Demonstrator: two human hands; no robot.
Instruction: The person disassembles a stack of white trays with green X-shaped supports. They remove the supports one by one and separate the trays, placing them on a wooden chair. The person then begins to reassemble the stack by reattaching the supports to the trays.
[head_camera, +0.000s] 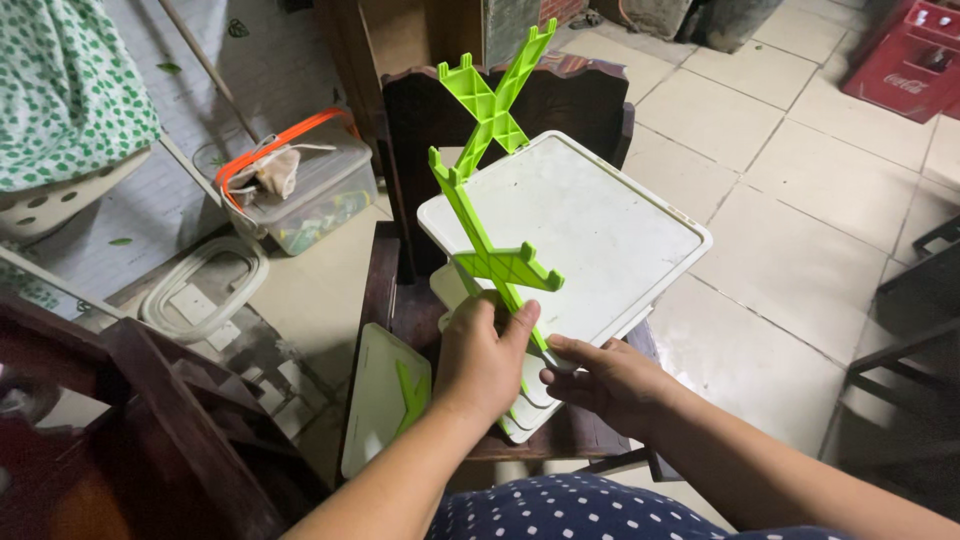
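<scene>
Here left hand grip closed on green frame | right hand pinches white panel | lidded tub holds cloth

A red plastic bottle crate with white lettering on its side is seen on the tiled floor at the upper right corner. A clear lidded storage box with an orange handle is set on the floor at the left, with small colourful packets dimly seen inside.
</scene>
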